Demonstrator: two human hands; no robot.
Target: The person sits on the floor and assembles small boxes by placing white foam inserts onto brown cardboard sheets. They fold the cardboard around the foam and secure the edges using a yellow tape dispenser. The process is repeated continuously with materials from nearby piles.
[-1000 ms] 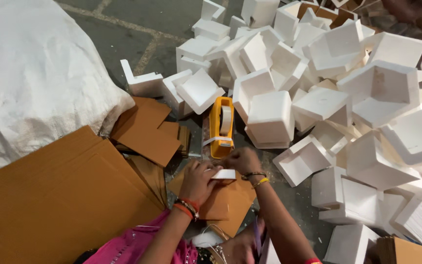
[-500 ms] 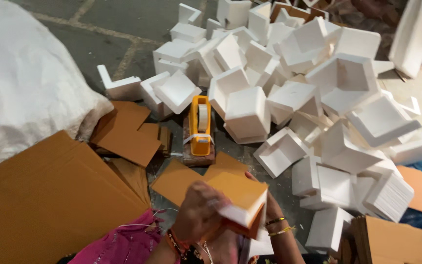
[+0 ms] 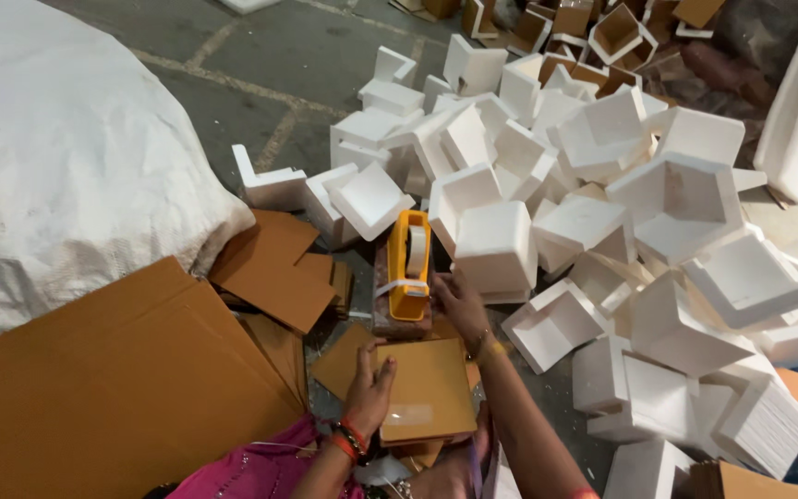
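the left hand (image 3: 368, 386) presses flat on a brown card square (image 3: 425, 390), fingers spread along its left edge, pinning it down rather than gripping it; the square lies on the floor (image 3: 260, 65) just before the person, over other card scraps. the right hand (image 3: 459, 300) reaches to the yellow tape dispenser (image 3: 409, 263), which sits on a brick-like block just beyond the square; its fingers are loosely open beside the dispenser's near end, touching or about to, i cannot tell which. judging by this, one piece looks covered in card and awaits taping; a large heap of bare white foam corners (image 3: 602, 212) to the right looks untouched, with card sheets (image 3: 94, 388) stacked at left, so most work seems left.
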